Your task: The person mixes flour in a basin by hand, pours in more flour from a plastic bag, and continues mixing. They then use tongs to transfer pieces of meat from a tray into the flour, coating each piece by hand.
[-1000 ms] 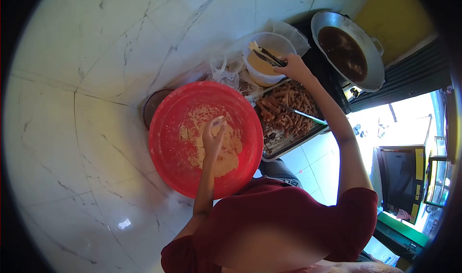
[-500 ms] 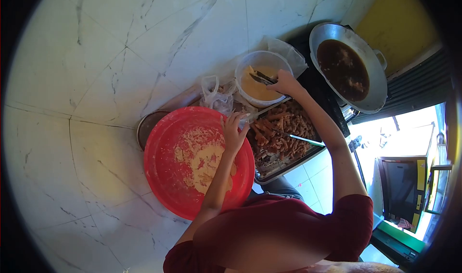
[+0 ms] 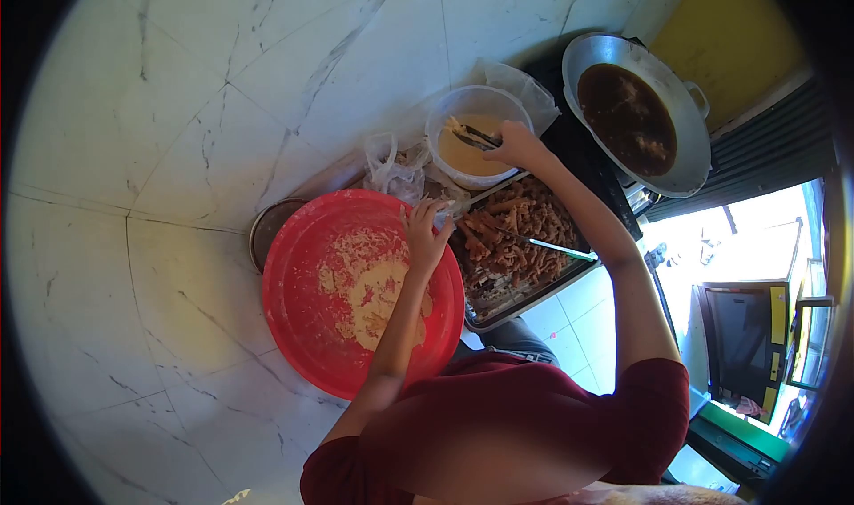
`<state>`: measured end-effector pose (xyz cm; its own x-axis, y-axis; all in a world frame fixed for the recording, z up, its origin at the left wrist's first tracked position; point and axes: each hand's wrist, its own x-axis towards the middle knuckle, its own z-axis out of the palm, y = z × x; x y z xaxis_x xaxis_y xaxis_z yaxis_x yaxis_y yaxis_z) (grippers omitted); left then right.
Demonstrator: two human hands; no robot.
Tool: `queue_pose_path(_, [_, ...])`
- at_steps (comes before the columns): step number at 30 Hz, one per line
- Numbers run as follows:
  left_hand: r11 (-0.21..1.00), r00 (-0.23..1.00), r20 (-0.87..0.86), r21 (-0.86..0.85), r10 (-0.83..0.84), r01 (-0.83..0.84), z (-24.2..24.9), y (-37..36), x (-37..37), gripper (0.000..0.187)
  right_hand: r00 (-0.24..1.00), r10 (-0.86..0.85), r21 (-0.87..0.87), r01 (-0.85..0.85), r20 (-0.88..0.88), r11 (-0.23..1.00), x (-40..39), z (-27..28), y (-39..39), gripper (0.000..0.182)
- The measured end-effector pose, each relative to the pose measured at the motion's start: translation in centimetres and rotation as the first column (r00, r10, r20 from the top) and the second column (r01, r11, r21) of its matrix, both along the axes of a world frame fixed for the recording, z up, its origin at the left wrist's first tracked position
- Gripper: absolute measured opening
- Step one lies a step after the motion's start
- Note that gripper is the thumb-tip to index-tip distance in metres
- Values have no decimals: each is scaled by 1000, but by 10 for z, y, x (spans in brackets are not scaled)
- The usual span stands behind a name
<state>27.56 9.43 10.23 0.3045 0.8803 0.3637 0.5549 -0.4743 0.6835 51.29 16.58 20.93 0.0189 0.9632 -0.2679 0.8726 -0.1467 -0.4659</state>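
Note:
My right hand [image 3: 520,145] is closed around dark tongs [image 3: 481,138] over a clear plastic tub [image 3: 435,124] of yellowish liquid batter [image 3: 466,160]. A pale, coated piece of food [image 3: 455,126] shows at the tongs' tips, near the tub's far left side. My left hand [image 3: 425,236] hovers above the right rim of a red basin [image 3: 296,269], fingers apart and holding nothing, with pale powder on the fingertips. Loose flour [image 3: 378,296] lies in the basin. Beside it, a tray is heaped with brownish pieces that look like chicken feet [image 3: 525,225].
A large metal wok [image 3: 694,162] of dark oil, with pieces in it, sits on a black stove [image 3: 569,105] at the upper right. A green-handled utensil [image 3: 562,250] lies across the tray. Crumpled plastic bags [image 3: 396,174] lie between tub and basin.
The tongs have shifted slightly up and left within the tub, and the coated piece at their tips shows more clearly. My left hand stays near the basin rim. The whole view has shifted a little.

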Motion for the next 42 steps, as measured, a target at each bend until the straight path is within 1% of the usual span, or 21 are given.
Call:
queue_pose_path(3, [1000, 1000, -14, 2, 0, 0, -2, 0, -1, 23, 987, 81, 114, -98, 141, 989, -12, -54, 25, 45])
queue_pose_path(5, [1000, 1000, -15, 9, 5, -4, -1, -1, -1, 23, 982, 123, 101, -138, 144, 985, -12, -85, 39, 42])
queue_pose_path(6, [1000, 1000, -15, 13, 6, -6, -1, -1, -1, 23, 979, 142, 95, -157, 145, 983, -14, -85, 41, 41])
queue_pose_path(8, [1000, 1000, -2, 12, 8, -8, 0, -1, -1, 23, 990, 97, 64, -104, 100, 992, -9, -81, 44, 40])
queue_pose_path(12, [1000, 1000, -5, 22, 12, -11, -3, -1, -1, 23, 1000, -17, 30, 17, -2, 999, -3, -28, 19, 39])
queue_pose_path(15, [999, 1000, -23, 34, 11, -10, -5, 0, -2, 23, 978, -76, 141, 105, -196, 984, 0, -7, -19, 40])
queue_pose_path(17, [999, 1000, -18, 33, 8, -7, -6, 0, -2, 22, 966, -113, 241, 169, -232, 956, -5, 2, -45, 40])
queue_pose_path(18, [999, 1000, -17, 32, 7, -7, -7, 0, -2, 22, 959, -128, 289, 201, -253, 936, -7, 4, -55, 40])
queue_pose_path(21, [1000, 1000, -4, 29, -6, 6, -6, 1, -2, 22, 921, -147, 304, 265, -360, 915, -16, 3, -77, 43])
queue_pose_path(22, [1000, 1000, -4, 27, -4, 4, -7, 0, -2, 22, 911, -136, 351, 283, -388, 893, -20, -1, -83, 43])
queue_pose_path(25, [1000, 1000, -4, 24, 6, -6, -5, 1, -2, 21, 880, -161, 258, 299, -446, 919, -28, -10, -94, 43])
queue_pose_path(26, [1000, 1000, -2, 23, 8, -8, -4, 0, -1, 21, 913, -153, 213, 246, -378, 945, -25, -19, -94, 42])
queue_pose_path(29, [1000, 1000, -5, 24, 4, -4, -6, 1, -2, 20, 903, -125, 295, 261, -411, 919, -27, -17, -98, 42])
queue_pose_path(32, [1000, 1000, -7, 18, 0, 0, -6, 1, -2, 20, 875, -179, 242, 313, -450, 918, -31, -9, -103, 43])
queue_pose_path(35, [1000, 1000, 1, 11, -4, 4, -5, 0, -2, 21, 887, -168, 264, 302, -431, 916, -31, -23, -104, 43])
queue_pose_path(38, [1000, 1000, -7, 16, -6, 6, -4, -1, -3, 20, 894, -171, 249, 292, -414, 923, -30, -22, -102, 42])
queue_pose_path(42, [1000, 1000, -28, 14, -4, 5, -5, -1, -3, 20, 877, -165, 289, 319, -452, 903, -34, -17, -105, 41])
